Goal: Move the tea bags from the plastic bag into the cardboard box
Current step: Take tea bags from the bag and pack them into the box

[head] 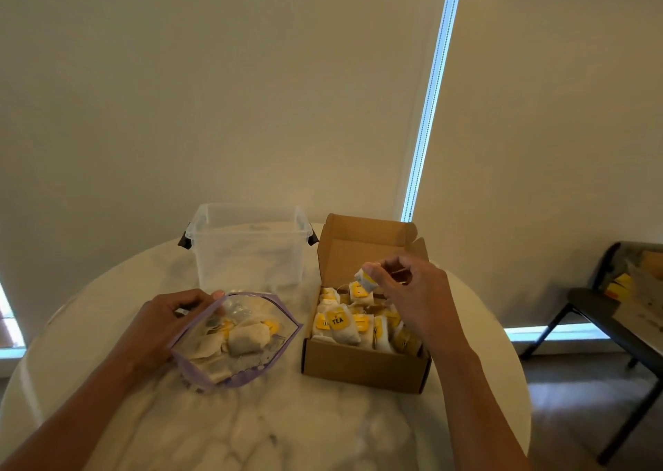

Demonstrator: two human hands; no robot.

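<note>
Marble table [251,427] | left hand [161,323] grip pinches plastic bag [236,341] | right hand [412,291] grip holds tea bag [364,280] | tag "TEA" [337,320]

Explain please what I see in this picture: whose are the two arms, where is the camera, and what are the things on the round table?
No machine here: the arms belong to a person, and the one camera sits on the person's head, looking forward and down.

On the marble table lie a plastic bag with some tea bags still inside, an open cardboard box already quite full of tea bags, and behind them a clear plastic tub.

The left hand holds the bag's mouth open. The right hand pinches one tea bag above the box. A dark chair stands at the right.
</note>
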